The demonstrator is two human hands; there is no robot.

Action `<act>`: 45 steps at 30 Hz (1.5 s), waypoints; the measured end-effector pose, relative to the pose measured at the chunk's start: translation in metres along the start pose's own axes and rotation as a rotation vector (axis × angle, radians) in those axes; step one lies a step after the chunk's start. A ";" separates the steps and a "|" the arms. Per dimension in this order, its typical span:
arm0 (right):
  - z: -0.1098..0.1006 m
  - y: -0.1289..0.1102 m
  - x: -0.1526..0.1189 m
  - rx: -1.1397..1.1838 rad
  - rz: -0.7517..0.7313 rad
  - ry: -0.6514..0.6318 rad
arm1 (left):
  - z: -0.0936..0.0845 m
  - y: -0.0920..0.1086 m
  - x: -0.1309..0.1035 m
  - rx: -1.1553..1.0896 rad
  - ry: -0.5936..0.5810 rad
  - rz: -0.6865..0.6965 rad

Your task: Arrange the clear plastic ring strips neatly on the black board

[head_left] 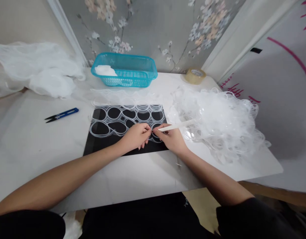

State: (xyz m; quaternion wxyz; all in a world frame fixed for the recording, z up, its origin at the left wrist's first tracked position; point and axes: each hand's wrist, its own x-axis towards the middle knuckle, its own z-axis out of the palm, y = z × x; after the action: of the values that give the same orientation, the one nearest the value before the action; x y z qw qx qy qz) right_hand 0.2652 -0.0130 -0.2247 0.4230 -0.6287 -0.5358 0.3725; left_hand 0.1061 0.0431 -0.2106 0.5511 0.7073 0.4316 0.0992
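A strip of sheer white trim (114, 113) with rows of ring-shaped loops lies across a black rectangular mat (98, 146). My right hand (171, 136) is closed around a slim white pen-like stick (178, 125), its tip pointing left at the trim's right part. Just left of that tip, my left hand (136, 136) pinches thumb and forefinger together at the lower edge of the trim. Both hands rest over the mat, their fingertips close together. What lies right between the left fingertips is too small to see clearly.
A large heap of white looped trim (217, 119) covers the table's right side; more white material (43, 69) is bunched at the left. Blue thread snips (62, 115) lie left of the mat. Behind it stand a turquoise basket (140, 83) and a tape roll (195, 76).
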 end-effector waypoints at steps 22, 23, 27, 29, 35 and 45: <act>-0.014 -0.007 0.006 -0.358 -0.133 0.112 | 0.007 0.005 0.000 0.061 0.154 0.033; -0.024 -0.007 0.010 -0.442 -0.140 0.195 | 0.006 0.005 0.000 0.052 0.153 0.027; -0.069 -0.005 0.020 -0.495 -0.064 0.515 | 0.001 0.006 0.000 0.001 0.125 0.006; -0.087 -0.003 0.021 -0.467 -0.049 0.621 | -0.002 0.005 0.000 -0.014 0.118 0.000; -0.103 -0.013 0.014 -0.407 -0.085 0.736 | -0.014 0.000 0.000 0.019 0.138 -0.006; -0.057 -0.100 -0.004 0.579 0.008 -0.095 | -0.051 0.052 -0.045 0.183 0.427 0.420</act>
State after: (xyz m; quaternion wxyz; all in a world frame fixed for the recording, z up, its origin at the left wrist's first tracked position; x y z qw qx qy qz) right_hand 0.2814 -0.0181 -0.1103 0.5577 -0.4660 -0.4239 0.5405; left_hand 0.0735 0.0450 -0.1318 0.3494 0.7907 0.3893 0.3180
